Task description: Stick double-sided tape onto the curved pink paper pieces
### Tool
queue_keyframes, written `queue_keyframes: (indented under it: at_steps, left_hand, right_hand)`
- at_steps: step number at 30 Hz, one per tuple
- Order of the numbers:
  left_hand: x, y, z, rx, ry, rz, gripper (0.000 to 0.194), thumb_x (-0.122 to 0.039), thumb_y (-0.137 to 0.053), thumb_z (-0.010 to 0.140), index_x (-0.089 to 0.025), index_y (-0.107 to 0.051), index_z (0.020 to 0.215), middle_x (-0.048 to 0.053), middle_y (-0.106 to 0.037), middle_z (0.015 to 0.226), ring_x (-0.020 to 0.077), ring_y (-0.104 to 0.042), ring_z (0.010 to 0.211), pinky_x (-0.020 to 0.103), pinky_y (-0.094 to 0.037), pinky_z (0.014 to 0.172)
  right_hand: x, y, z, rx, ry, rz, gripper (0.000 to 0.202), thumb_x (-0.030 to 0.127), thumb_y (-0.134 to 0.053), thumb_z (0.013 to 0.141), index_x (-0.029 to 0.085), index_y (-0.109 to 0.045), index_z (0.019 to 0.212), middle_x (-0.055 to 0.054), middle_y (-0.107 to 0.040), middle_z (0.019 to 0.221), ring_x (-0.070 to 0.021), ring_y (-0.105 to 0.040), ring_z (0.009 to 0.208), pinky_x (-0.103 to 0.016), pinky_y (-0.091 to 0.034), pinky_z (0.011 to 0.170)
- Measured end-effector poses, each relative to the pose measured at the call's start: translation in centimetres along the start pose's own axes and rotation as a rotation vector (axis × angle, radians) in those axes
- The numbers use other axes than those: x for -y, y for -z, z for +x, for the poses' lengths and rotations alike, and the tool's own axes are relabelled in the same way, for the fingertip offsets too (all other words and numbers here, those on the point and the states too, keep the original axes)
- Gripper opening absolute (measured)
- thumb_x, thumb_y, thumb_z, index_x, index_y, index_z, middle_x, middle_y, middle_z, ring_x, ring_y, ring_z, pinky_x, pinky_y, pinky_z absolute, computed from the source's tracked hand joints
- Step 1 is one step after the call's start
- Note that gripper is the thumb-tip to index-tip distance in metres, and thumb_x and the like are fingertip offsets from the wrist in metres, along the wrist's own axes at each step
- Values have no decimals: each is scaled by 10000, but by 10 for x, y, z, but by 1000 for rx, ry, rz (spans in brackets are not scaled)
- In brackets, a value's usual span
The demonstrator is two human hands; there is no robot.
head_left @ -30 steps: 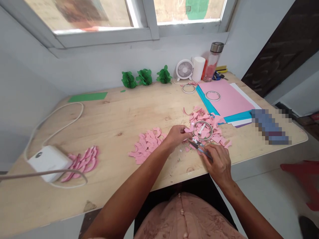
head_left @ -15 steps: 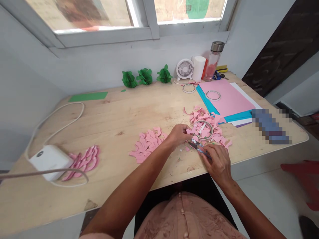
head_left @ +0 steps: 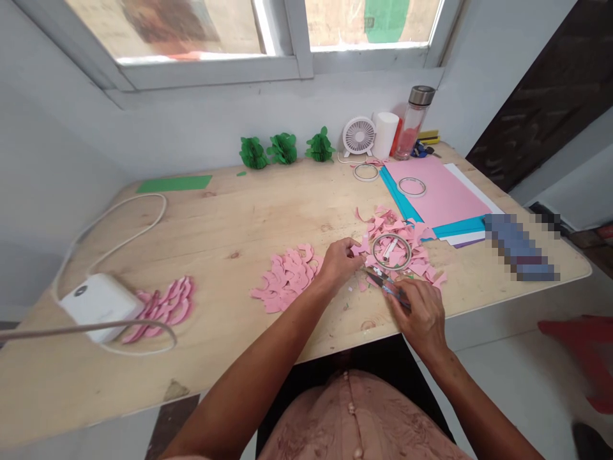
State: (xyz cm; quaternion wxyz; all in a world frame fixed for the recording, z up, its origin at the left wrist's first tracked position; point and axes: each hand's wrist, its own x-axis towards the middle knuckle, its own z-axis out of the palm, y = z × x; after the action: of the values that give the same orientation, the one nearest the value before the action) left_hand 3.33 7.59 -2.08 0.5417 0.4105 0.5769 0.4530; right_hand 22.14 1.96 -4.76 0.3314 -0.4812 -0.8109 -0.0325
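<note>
Between the fingertips of my left hand (head_left: 341, 263) is a small piece of pink paper (head_left: 361, 245). My right hand (head_left: 421, 311) is closed around the handles of a pair of scissors (head_left: 389, 289), whose blades point up and left toward the left fingertips, apart from the held piece. Just beyond both hands lies a heap of pink paper scraps (head_left: 421, 255), with a roll of tape (head_left: 408, 253) resting on it. Left of my left hand, curved pink paper cutouts (head_left: 285, 281) are piled, partly hidden by my forearm.
Pink, blue and white sheets (head_left: 443, 198) lie at the right, under another tape roll (head_left: 412, 186). Along the wall stand green paper shapes (head_left: 282, 149), a small fan (head_left: 359, 137) and a glass bottle (head_left: 412, 124). A white corded box (head_left: 103, 306) sits at the left beside pink strips (head_left: 167, 310).
The camera view has shifted slightly. The scissor blades have moved a little away from the pink paper piece, which my left hand still holds.
</note>
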Motion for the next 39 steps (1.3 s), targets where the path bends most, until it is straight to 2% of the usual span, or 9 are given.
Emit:
queue_keyframes:
  at_steps: [9, 11, 14, 17, 21, 25, 29, 33, 39]
  left_hand:
    - [0, 9, -34, 17, 32, -180, 256, -229, -711, 584, -160, -515, 733, -49, -540, 563, 62, -463, 419, 212, -390, 442]
    - [0, 11, -40, 19, 39, -223, 304, -260, -743, 568, -158, -514, 741, -45, -548, 577, 62, -470, 428, 216, -396, 452]
    - [-1, 12, -50, 39, 56, -295, 338, -267, -769, 555, -158, -514, 748, -44, -554, 576, 64, -478, 440, 214, -393, 461]
    - [-2, 12, -58, 65, 59, -333, 335, -262, -773, 559, -158, -519, 752, -46, -557, 573, 64, -475, 444, 211, -384, 462]
    - [-4, 12, -66, 77, 49, -348, 326, -255, -773, 564, -156, -526, 754, -43, -563, 583, 65, -477, 458, 212, -388, 474]
    - [-4, 14, -70, 71, 46, -351, 338, -249, -778, 559, -160, -523, 762, -52, -553, 553, 69, -478, 459, 214, -390, 487]
    - [1, 16, -71, 70, 43, -320, 351, -256, -767, 571, -167, -514, 797, -55, -552, 538, 80, -479, 460, 220, -393, 491]
    - [5, 16, -71, 70, -23, -179, 257, -224, -703, 632, -172, -522, 807, -65, -528, 513, 85, -468, 462, 208, -357, 478]
    - [5, 16, -71, 44, -100, -39, 159, -184, -645, 665, -180, -516, 759, -78, -490, 503, 69, -419, 436, 196, -293, 456]
  right_hand:
    - [-11, -1, 5, 50, -100, -141, 150, 319, -543, 864, 187, -586, 920, -85, -647, 819, -253, -523, 793, -360, -331, 713]
    - [-9, 2, 6, 19, -108, -120, 168, 330, -553, 858, 186, -597, 934, -93, -654, 849, -260, -532, 822, -365, -339, 724]
    - [3, 9, 11, -39, -122, 10, 159, 309, -543, 865, 194, -610, 952, -98, -661, 915, -258, -555, 878, -374, -374, 763]
    - [23, 15, 20, 74, -136, 274, 146, 289, -516, 876, 211, -614, 950, -72, -665, 902, -234, -582, 882, -369, -422, 791]
    - [43, 15, 29, 146, -249, 487, 158, 328, -524, 862, 213, -625, 826, -51, -665, 829, -215, -607, 832, -324, -467, 707]
    - [48, 12, 31, 164, -337, 511, 167, 317, -537, 841, 204, -605, 737, -36, -645, 756, -196, -596, 750, -304, -460, 652]
    - [46, 12, 30, 154, -292, 479, 148, 288, -534, 839, 209, -593, 728, -34, -644, 755, -201, -587, 771, -317, -453, 679]
    - [46, 13, 29, 134, -237, 426, 135, 242, -530, 838, 212, -579, 716, -29, -644, 760, -199, -578, 759, -338, -434, 716]
    - [44, 13, 27, 124, -285, 433, 143, 269, -533, 842, 206, -588, 726, -27, -629, 744, -201, -576, 751, -326, -435, 684]
